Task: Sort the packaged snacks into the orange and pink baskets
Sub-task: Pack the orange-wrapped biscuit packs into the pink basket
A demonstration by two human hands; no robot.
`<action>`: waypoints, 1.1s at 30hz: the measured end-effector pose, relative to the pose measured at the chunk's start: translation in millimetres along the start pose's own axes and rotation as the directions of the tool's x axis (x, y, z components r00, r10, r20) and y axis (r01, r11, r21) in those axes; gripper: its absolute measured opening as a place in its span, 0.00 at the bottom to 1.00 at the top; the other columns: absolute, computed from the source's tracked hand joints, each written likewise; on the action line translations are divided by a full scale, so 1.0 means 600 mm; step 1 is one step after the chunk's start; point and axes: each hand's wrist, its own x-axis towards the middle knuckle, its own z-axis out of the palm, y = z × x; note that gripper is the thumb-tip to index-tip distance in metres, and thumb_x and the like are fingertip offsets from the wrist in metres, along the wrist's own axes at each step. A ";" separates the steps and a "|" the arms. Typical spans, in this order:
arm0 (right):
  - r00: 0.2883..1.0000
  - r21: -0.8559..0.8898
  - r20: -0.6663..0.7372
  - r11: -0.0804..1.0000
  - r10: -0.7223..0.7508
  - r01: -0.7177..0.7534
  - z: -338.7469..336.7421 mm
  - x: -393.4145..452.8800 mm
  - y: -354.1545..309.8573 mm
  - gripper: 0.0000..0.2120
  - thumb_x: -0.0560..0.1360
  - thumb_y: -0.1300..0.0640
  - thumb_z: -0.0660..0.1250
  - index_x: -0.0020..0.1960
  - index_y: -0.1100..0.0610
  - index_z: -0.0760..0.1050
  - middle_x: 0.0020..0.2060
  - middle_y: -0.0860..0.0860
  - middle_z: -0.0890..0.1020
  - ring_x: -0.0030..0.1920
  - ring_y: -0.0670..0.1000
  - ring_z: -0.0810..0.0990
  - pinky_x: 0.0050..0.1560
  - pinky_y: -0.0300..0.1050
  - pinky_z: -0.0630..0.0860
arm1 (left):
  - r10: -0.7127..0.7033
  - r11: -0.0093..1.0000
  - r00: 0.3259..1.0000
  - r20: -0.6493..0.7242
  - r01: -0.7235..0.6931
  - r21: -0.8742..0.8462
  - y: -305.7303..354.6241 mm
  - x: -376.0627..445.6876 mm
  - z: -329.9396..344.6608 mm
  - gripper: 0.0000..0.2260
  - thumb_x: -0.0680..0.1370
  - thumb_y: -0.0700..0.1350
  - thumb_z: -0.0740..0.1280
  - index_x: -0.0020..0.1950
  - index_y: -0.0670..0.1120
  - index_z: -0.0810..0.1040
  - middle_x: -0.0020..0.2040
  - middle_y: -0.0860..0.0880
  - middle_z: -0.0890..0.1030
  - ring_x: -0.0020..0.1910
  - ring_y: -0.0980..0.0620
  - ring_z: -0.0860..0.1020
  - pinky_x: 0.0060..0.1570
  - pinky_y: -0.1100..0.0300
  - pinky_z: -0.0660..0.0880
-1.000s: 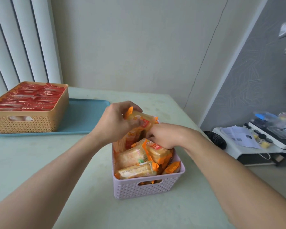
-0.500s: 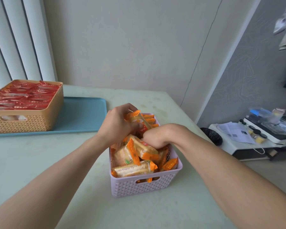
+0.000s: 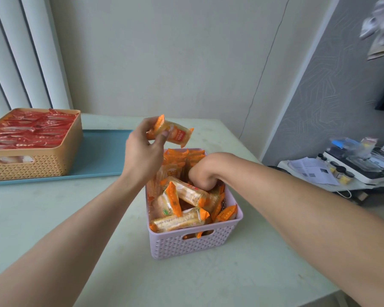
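— Where is the snack packet relative to the hands?

— One orange-and-clear snack packet sits at centre frame, above the far rim of the pink basket. The left hand pinches it between thumb and fingertips, its crimped orange end sticking up past the fingers.

— And the right hand?

— It is plunged wrist-down into the pink basket among the orange packets. Its fingers are buried, so I cannot tell whether they grip anything.

— What are things made of?

— The pink basket is a rectangular plastic one with a woven-look lattice wall and a slot handle. The packets inside are glossy film, piled at all angles. At the left edge of the frame the orange basket, the same lattice plastic, holds flat red packets in rows. It stands on a smooth blue tray. Both rest on a pale green table.
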 end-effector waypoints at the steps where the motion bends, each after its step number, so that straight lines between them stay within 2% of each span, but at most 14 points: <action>1: 1.000 -0.008 -0.003 1.000 0.004 -0.004 -0.001 -0.001 -0.002 0.14 0.83 0.63 0.57 0.64 0.66 0.76 0.49 0.53 0.73 0.51 0.54 0.73 0.52 0.45 0.72 | -0.037 0.999 0.999 0.007 0.038 -0.033 -0.003 0.001 0.000 0.08 0.79 0.46 0.69 0.58 0.55 0.79 0.45 0.61 0.82 0.44 0.63 0.82 0.46 0.66 0.78; 3: 1.000 -0.033 -0.012 0.999 -0.008 0.007 -0.003 -0.001 -0.002 0.13 0.84 0.62 0.57 0.63 0.65 0.76 0.47 0.52 0.73 0.50 0.54 0.74 0.51 0.45 0.71 | -0.115 0.989 0.992 0.046 0.119 -0.092 -0.012 0.001 0.004 0.08 0.79 0.46 0.70 0.57 0.55 0.80 0.46 0.57 0.84 0.45 0.52 0.84 0.51 0.51 0.81; 5: 0.999 -0.046 -0.032 0.999 -0.011 0.010 -0.002 0.000 -0.001 0.10 0.84 0.62 0.57 0.57 0.62 0.76 0.41 0.50 0.73 0.49 0.54 0.74 0.49 0.45 0.71 | -0.143 0.984 0.987 0.068 0.149 -0.100 -0.018 -0.005 0.009 0.09 0.78 0.47 0.71 0.59 0.53 0.81 0.47 0.55 0.85 0.45 0.50 0.85 0.51 0.46 0.81; 9: 0.996 -0.117 -0.078 0.992 0.031 -0.040 0.003 0.002 -0.004 0.15 0.81 0.66 0.60 0.36 0.59 0.71 0.34 0.52 0.71 0.42 0.55 0.74 0.46 0.45 0.72 | -0.133 0.988 0.989 0.072 0.137 -0.065 -0.020 -0.010 0.015 0.11 0.79 0.48 0.70 0.61 0.51 0.80 0.47 0.54 0.85 0.44 0.53 0.84 0.49 0.51 0.81; 11: 0.983 -0.116 -0.174 0.990 0.056 -0.077 0.007 0.003 -0.005 0.13 0.79 0.66 0.63 0.36 0.61 0.72 0.33 0.52 0.71 0.37 0.54 0.73 0.39 0.43 0.73 | -0.134 0.988 0.988 0.072 0.139 -0.067 -0.018 -0.009 0.014 0.10 0.79 0.47 0.70 0.61 0.51 0.80 0.47 0.54 0.85 0.43 0.54 0.84 0.48 0.53 0.81; 13: 0.947 -0.076 -0.309 0.991 0.085 -0.114 0.009 0.000 -0.002 0.08 0.79 0.65 0.66 0.41 0.61 0.76 0.33 0.51 0.71 0.34 0.52 0.73 0.28 0.41 0.68 | -0.137 0.988 0.988 0.073 0.141 -0.067 -0.018 -0.009 0.013 0.10 0.79 0.47 0.70 0.61 0.51 0.80 0.46 0.54 0.85 0.43 0.54 0.84 0.47 0.55 0.81; 16: 0.908 0.017 -0.411 0.996 0.086 -0.087 0.025 -0.003 0.006 0.15 0.77 0.67 0.67 0.33 0.58 0.70 0.30 0.50 0.70 0.29 0.49 0.68 0.25 0.40 0.63 | -0.136 0.987 0.985 0.105 0.144 -0.070 -0.015 -0.013 0.012 0.10 0.79 0.46 0.70 0.61 0.51 0.80 0.47 0.55 0.85 0.42 0.57 0.84 0.44 0.57 0.81; 19: 0.846 0.124 -0.516 0.989 0.135 -0.083 0.034 -0.012 0.011 0.18 0.77 0.65 0.66 0.32 0.55 0.65 0.31 0.50 0.69 0.31 0.51 0.70 0.27 0.42 0.63 | -0.141 0.984 0.976 0.168 0.157 -0.087 -0.008 -0.013 0.009 0.10 0.79 0.46 0.71 0.59 0.51 0.81 0.46 0.56 0.85 0.40 0.58 0.84 0.46 0.55 0.82; 21: 0.773 0.136 -0.607 0.983 0.181 -0.124 0.033 -0.023 0.016 0.16 0.76 0.63 0.66 0.33 0.53 0.64 0.34 0.51 0.69 0.36 0.55 0.72 0.34 0.44 0.66 | -0.130 0.985 0.974 0.188 0.148 -0.085 -0.001 -0.012 0.006 0.10 0.78 0.47 0.72 0.59 0.51 0.81 0.46 0.56 0.85 0.42 0.56 0.84 0.48 0.52 0.82; 24: 0.689 0.094 -0.702 0.982 0.181 -0.162 0.029 -0.044 0.031 0.08 0.75 0.60 0.65 0.40 0.52 0.70 0.41 0.52 0.75 0.44 0.58 0.75 0.40 0.47 0.67 | -0.076 0.986 0.990 0.122 0.093 -0.140 0.017 -0.013 0.002 0.12 0.78 0.49 0.72 0.62 0.52 0.79 0.48 0.54 0.85 0.43 0.56 0.84 0.48 0.53 0.81; 25: 0.679 0.094 -0.712 0.982 0.182 -0.164 0.028 -0.052 0.038 0.04 0.75 0.60 0.65 0.44 0.52 0.73 0.45 0.53 0.78 0.48 0.59 0.78 0.41 0.47 0.67 | -0.048 0.985 0.995 0.092 0.063 -0.158 0.025 -0.015 0.001 0.13 0.78 0.48 0.71 0.62 0.53 0.78 0.49 0.54 0.85 0.44 0.57 0.84 0.47 0.57 0.81; 28: 0.700 0.164 -0.678 0.974 0.224 -0.154 0.037 -0.054 0.070 0.08 0.78 0.60 0.62 0.56 0.54 0.74 0.52 0.55 0.80 0.54 0.60 0.80 0.42 0.47 0.68 | 0.008 0.985 0.995 0.100 0.010 -0.174 0.039 -0.017 0.000 0.10 0.78 0.47 0.72 0.59 0.51 0.78 0.49 0.53 0.85 0.46 0.56 0.84 0.44 0.61 0.79; 30: 0.715 0.233 -0.659 0.967 0.232 -0.099 0.045 -0.050 0.088 0.04 0.80 0.59 0.61 0.53 0.52 0.71 0.52 0.55 0.80 0.53 0.62 0.80 0.43 0.50 0.73 | 0.015 0.992 0.985 0.169 0.007 -0.124 0.035 -0.017 0.000 0.09 0.78 0.47 0.72 0.57 0.50 0.79 0.46 0.52 0.85 0.44 0.54 0.84 0.42 0.61 0.78; 33: 0.727 0.422 -0.632 0.906 0.270 0.030 0.062 -0.040 0.112 0.09 0.78 0.64 0.60 0.48 0.49 0.70 0.50 0.51 0.81 0.53 0.57 0.80 0.50 0.51 0.78 | 0.019 0.997 0.978 0.208 -0.004 -0.074 0.025 -0.016 -0.001 0.09 0.78 0.47 0.73 0.57 0.51 0.80 0.47 0.52 0.85 0.42 0.57 0.85 0.43 0.58 0.79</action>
